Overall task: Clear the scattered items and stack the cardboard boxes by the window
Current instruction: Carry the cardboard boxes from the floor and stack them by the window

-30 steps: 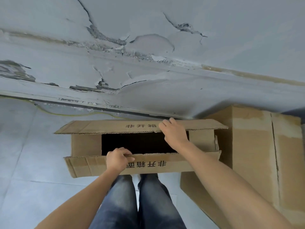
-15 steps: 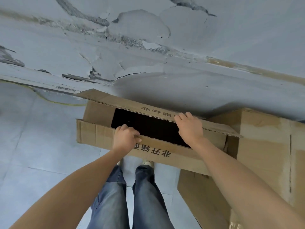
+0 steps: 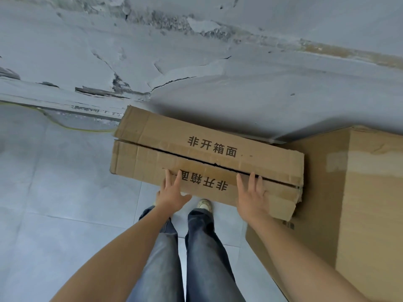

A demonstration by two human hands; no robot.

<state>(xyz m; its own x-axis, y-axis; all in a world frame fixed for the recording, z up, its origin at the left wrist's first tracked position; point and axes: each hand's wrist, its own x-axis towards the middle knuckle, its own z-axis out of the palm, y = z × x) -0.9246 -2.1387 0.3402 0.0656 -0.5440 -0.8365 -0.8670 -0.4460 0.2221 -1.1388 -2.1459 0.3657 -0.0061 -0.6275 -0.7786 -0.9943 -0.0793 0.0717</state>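
Note:
A long, flat cardboard box (image 3: 165,147) with black printed characters lies in front of me, its two top flaps folded down and meeting along a dark seam. My left hand (image 3: 172,191) presses flat on the near flap with straight fingers. My right hand (image 3: 253,195) lies flat on the same flap further right, fingertips at the seam. The box's right end touches a large cardboard box (image 3: 368,205) standing at the right.
A wall (image 3: 218,62) with cracked, peeling paint runs behind the boxes. A thin yellow cable (image 3: 65,127) lies along its base at the left. Grey floor tiles (image 3: 54,203) spread to the left and below. My jeans-clad legs and one shoe (image 3: 204,203) stand just before the box.
The box's flaps were open with a dark gap; both are now folded shut. My hands went from gripping the flap edges to pressing flat on the near flap.

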